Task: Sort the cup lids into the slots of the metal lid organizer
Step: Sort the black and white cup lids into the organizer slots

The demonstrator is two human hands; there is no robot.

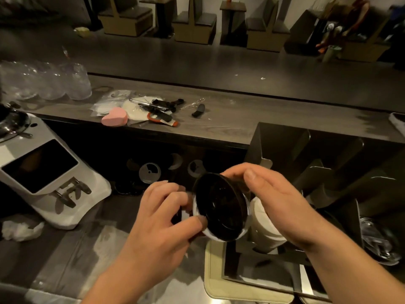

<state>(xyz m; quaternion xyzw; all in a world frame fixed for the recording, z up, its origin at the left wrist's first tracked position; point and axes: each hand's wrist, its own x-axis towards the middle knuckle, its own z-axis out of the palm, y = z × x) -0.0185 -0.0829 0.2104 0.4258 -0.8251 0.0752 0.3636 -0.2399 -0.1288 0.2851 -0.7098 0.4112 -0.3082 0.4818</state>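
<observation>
Left hand (162, 216) and right hand (278, 207) grip round black plastic lids (221, 207) above dark metal organizer (282, 145); white lids (263, 231) apparently slotted, loose lids (150, 173) behind.

Café, seen from behind the bar: long wood counter (241, 115) w/ booth seats (194, 25) and small tables (232, 7) beyond it, customer side. Coffee grinder (39, 167) sits below the counter's left end, clear plastic cups (43, 82) on that end. Takeaway cup lids (221, 207) and a metal lid organizer (285, 145) are under its right end.

white lids (262, 224) partly behind right hand (282, 202), organizer (285, 145) cropped at right
</observation>
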